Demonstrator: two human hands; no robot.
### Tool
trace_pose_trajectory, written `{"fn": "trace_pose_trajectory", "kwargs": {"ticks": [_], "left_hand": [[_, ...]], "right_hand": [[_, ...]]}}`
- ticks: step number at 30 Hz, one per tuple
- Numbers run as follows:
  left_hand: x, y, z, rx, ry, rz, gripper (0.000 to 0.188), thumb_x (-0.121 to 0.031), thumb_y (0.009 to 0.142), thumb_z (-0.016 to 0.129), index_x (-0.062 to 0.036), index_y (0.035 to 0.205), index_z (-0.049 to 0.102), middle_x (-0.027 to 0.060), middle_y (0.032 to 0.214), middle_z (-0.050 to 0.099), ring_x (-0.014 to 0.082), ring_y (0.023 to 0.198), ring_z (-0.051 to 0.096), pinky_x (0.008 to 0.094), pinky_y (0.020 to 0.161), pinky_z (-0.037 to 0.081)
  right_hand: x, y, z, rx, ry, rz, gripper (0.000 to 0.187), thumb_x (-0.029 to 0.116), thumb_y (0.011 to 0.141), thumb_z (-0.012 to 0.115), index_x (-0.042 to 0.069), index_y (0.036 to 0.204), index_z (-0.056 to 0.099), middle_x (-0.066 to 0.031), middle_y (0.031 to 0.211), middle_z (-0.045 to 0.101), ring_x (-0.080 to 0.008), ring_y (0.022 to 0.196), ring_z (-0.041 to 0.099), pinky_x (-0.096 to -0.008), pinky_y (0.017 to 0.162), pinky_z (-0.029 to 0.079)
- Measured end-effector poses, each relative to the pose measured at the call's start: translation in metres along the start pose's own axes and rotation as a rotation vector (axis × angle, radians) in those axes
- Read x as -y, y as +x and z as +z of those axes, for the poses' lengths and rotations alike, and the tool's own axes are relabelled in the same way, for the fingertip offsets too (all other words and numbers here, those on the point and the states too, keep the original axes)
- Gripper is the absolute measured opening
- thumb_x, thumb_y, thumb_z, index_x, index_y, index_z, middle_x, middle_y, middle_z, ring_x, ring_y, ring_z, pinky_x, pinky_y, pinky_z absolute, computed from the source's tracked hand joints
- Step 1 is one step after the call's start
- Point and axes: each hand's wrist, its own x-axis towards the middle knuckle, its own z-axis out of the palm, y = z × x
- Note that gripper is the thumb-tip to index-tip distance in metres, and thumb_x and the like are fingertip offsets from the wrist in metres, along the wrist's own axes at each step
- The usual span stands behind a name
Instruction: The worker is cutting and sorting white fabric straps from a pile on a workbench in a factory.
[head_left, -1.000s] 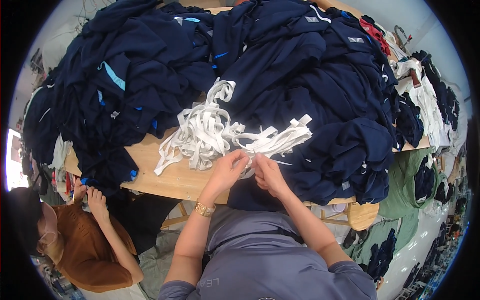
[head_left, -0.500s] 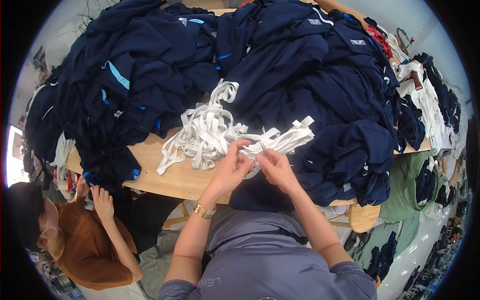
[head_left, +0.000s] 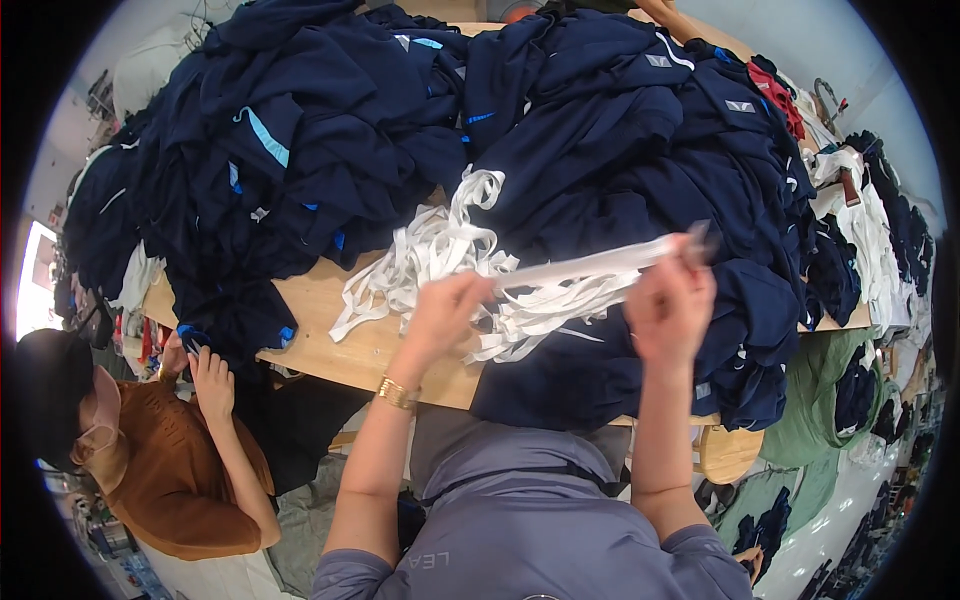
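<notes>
A white elastic strip (head_left: 585,266) is pulled out straight between my two hands, above the table. My left hand (head_left: 445,312) is closed on one end, beside the tangled heap of white strips (head_left: 440,245). Off to the right, my right hand (head_left: 672,305) is closed at the strip's other end and blurred by motion. A small greyish thing (head_left: 706,238) sticks out at its fingertips, too smeared to name. Beneath the stretched strip lies a bundle of white strips (head_left: 560,308), partly on navy cloth.
Large heaps of navy garments (head_left: 330,130) cover much of the wooden table (head_left: 335,350). A co-worker in a brown top (head_left: 185,470) sits at the left, hands on navy cloth. A wooden stool (head_left: 728,455) and green cloth (head_left: 815,400) are at the right.
My hands were close together over the strips. My right hand has swept right and away from my left, drawing the strip out. The whole view has shifted slightly.
</notes>
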Motion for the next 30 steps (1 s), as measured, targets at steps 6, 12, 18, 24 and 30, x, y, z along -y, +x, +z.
{"fn": "trace_pose_trajectory", "kwargs": {"ticks": [6,12,18,24,30], "left_hand": [[-0.014,0.006,-0.050,-0.276,-0.021,0.223,0.014,-0.014,0.084,0.060,-0.0001,0.079,0.061,0.0028,0.060,0.055,0.0083,0.054,0.044,0.0242,0.051,0.035],[-0.008,-0.005,-0.040,-0.136,0.138,0.008,0.021,-0.018,0.083,0.061,0.0007,0.074,0.058,0.0071,0.056,0.050,0.0095,0.053,0.042,0.0257,0.050,0.034],[0.020,-0.022,-0.015,0.206,0.334,-0.252,0.024,-0.023,0.082,0.059,-0.0001,0.079,0.062,0.0168,0.064,0.058,0.0299,0.062,0.055,0.0370,0.059,0.042],[-0.008,0.003,0.021,0.091,0.187,0.049,0.028,-0.023,0.081,0.061,-0.0045,0.103,0.060,0.0148,0.096,0.060,0.0301,0.087,0.057,0.0379,0.076,0.044],[-0.015,0.041,0.053,0.689,-0.435,-0.060,0.033,-0.023,0.089,0.056,-0.0021,0.114,0.053,0.0047,0.089,0.059,0.0098,0.081,0.057,0.0241,0.077,0.044]], "right_hand": [[0.056,0.028,-0.036,-0.102,0.197,-0.224,0.014,0.011,0.091,0.044,0.000,0.099,0.051,-0.0027,0.063,0.050,-0.0055,0.031,0.029,-0.0195,0.028,0.022],[0.012,0.025,-0.078,-0.381,-0.229,0.113,0.004,0.009,0.085,0.055,0.006,0.087,0.053,0.0006,0.059,0.049,-0.0033,0.032,0.029,-0.0191,0.029,0.020],[-0.029,0.014,-0.116,-0.447,-0.580,0.352,0.009,0.011,0.083,0.058,0.004,0.083,0.052,0.0009,0.057,0.047,-0.0029,0.034,0.031,-0.0200,0.031,0.017],[-0.010,0.011,-0.083,-0.244,-0.422,0.304,0.010,0.011,0.084,0.059,0.003,0.083,0.054,0.0012,0.057,0.048,-0.0011,0.034,0.030,-0.0182,0.031,0.019],[0.016,0.023,-0.039,-0.086,-0.247,0.211,0.008,0.007,0.086,0.054,0.002,0.092,0.053,-0.0080,0.067,0.058,-0.0025,0.032,0.031,-0.0178,0.031,0.020]]}}
